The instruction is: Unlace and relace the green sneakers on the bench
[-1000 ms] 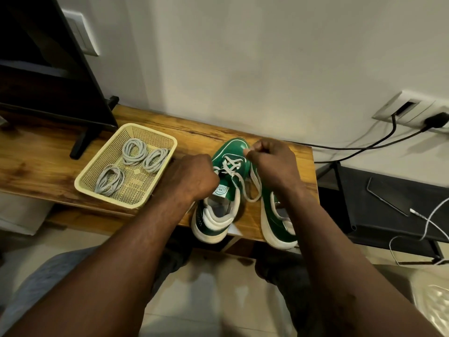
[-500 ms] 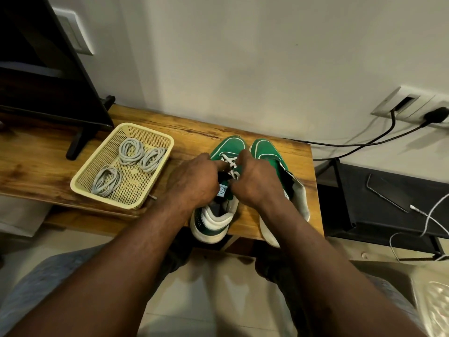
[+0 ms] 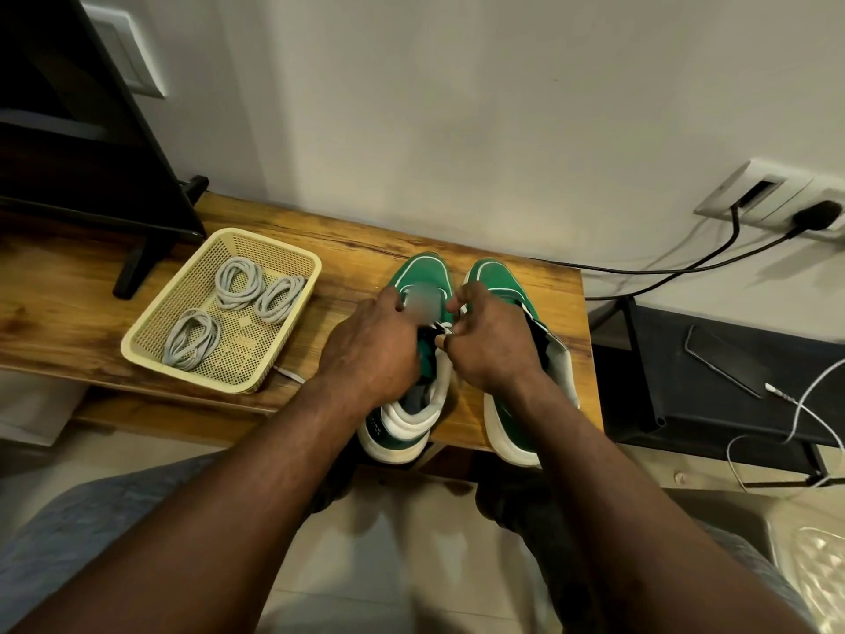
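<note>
Two green sneakers with white soles stand side by side on the wooden bench (image 3: 503, 267), toes toward the wall. My left hand (image 3: 370, 354) lies over the left sneaker (image 3: 423, 272) with its fingers curled at the lace area. My right hand (image 3: 491, 345) pinches the white lace (image 3: 442, 326) at the middle of that shoe's tongue. The right sneaker (image 3: 496, 279) sits partly under my right wrist, its tongue pulled open. Most of the lacing is hidden by my hands.
A yellow perforated basket (image 3: 151, 354) holding three coiled grey laces (image 3: 237, 286) stands on the bench to the left. A black screen on a stand (image 3: 132, 267) fills the far left. Cables run from a wall socket (image 3: 768, 199) at right, above a black shelf (image 3: 731, 372).
My right hand came down from a raised pull on the lace and now meets my left hand over the left sneaker's tongue. The right sneaker became visible beside it.
</note>
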Tool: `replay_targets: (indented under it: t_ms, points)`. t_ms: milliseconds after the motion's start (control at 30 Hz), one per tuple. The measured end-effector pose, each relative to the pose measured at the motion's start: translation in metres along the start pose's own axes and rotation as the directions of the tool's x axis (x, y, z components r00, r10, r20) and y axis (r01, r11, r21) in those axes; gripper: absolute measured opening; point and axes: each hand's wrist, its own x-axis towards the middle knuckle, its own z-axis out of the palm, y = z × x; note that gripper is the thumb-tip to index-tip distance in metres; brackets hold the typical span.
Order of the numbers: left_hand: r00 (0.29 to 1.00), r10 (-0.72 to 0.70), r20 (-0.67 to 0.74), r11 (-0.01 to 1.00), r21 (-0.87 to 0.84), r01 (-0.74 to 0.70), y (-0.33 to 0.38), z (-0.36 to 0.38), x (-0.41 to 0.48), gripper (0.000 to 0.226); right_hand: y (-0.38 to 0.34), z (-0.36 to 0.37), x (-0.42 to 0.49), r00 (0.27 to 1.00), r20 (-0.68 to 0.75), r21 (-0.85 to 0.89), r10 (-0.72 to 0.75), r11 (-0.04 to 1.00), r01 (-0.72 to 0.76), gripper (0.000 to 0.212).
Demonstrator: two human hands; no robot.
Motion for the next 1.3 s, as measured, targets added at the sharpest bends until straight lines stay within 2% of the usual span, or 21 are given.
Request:
replay_targets:
  t_ms: [267,533,633,700,733,767,800,833,867,900,967,1033,1100,1167,1200,1233,1267,1300]
  points:
    - [0.989,0.062,-0.136,0.998,0.018,-0.06,0.006,-0.01,-0.003,0.036,-0.001,0.003,0.001,1.0,0.028,0.023,-0.009,1.0,0.008,0.038]
    - [0.994,0.064,-0.087,0.996,0.061,-0.059,0.009,-0.012,-0.005,0.032,-0.003,0.005,0.0,0.999,0.043,0.04,0.021,0.999,-0.023,0.042]
    - [0.998,0.011,-0.069,1.0,0.012,-0.01,0.01,-0.017,-0.006,0.024,-0.004,0.008,-0.003,0.998,0.042,0.04,0.054,0.998,-0.056,0.035]
    - [0.983,-0.127,-0.136,0.988,-0.103,0.114,0.005,-0.022,-0.002,0.016,-0.002,0.01,-0.003,0.997,0.029,0.054,0.078,0.995,-0.079,0.032]
    - [0.958,-0.247,-0.146,0.946,-0.252,0.206,0.0,-0.026,0.001,0.013,-0.001,0.011,-0.003,0.996,0.026,0.06,0.084,0.995,-0.086,0.031]
    - [0.914,-0.394,-0.092,0.823,-0.479,0.307,-0.004,-0.029,0.005,0.018,0.001,0.011,-0.002,0.996,0.026,0.061,0.088,0.994,-0.09,0.031]
    - [0.861,-0.507,0.032,0.602,-0.702,0.381,-0.007,-0.032,0.008,0.024,0.002,0.011,-0.001,0.996,0.027,0.06,0.087,0.994,-0.088,0.031]
    - [0.818,-0.549,0.17,0.377,-0.823,0.424,-0.006,-0.035,0.008,0.028,0.003,0.011,0.0,0.996,0.029,0.059,0.085,0.994,-0.087,0.031]
    - [0.81,-0.529,0.254,0.265,-0.857,0.442,-0.005,-0.036,0.007,0.029,0.004,0.011,0.001,0.996,0.031,0.06,0.083,0.995,-0.084,0.03]
    - [0.836,-0.475,0.275,0.29,-0.848,0.444,-0.003,-0.038,0.007,0.027,0.005,0.011,0.001,0.996,0.032,0.061,0.082,0.995,-0.084,0.03]
    - [0.919,-0.326,0.222,0.529,-0.763,0.372,0.003,-0.04,0.006,0.016,0.005,0.011,0.002,0.996,0.033,0.055,0.089,0.994,-0.09,0.031]
    - [0.965,-0.185,0.185,0.783,-0.566,0.258,0.003,-0.043,0.005,0.012,0.006,0.011,0.003,0.995,0.035,0.056,0.089,0.994,-0.091,0.034]
    - [0.984,-0.116,0.137,0.95,-0.272,0.15,0.002,-0.043,0.003,0.017,0.005,0.012,0.003,0.996,0.034,0.058,0.088,0.994,-0.09,0.036]
    - [0.992,-0.088,0.086,0.994,-0.052,0.093,0.004,-0.045,-0.001,0.015,0.004,0.013,0.003,0.996,0.035,0.051,0.088,0.995,-0.089,0.034]
    - [0.993,-0.088,0.073,0.994,-0.051,0.092,0.005,-0.045,-0.001,0.013,0.004,0.013,0.003,0.995,0.037,0.049,0.09,0.995,-0.092,0.033]
    - [0.992,-0.112,0.049,0.979,-0.164,0.119,0.005,-0.045,0.0,0.01,0.003,0.013,0.003,0.995,0.038,0.046,0.093,0.994,-0.095,0.033]
    - [0.985,-0.169,0.036,0.917,-0.36,0.171,0.006,-0.047,0.0,0.011,0.003,0.013,0.003,0.995,0.036,0.043,0.093,0.995,-0.095,0.033]
    - [0.968,-0.244,0.053,0.762,-0.607,0.225,0.006,-0.05,0.001,0.014,0.003,0.013,0.002,0.995,0.033,0.039,0.094,0.995,-0.096,0.033]
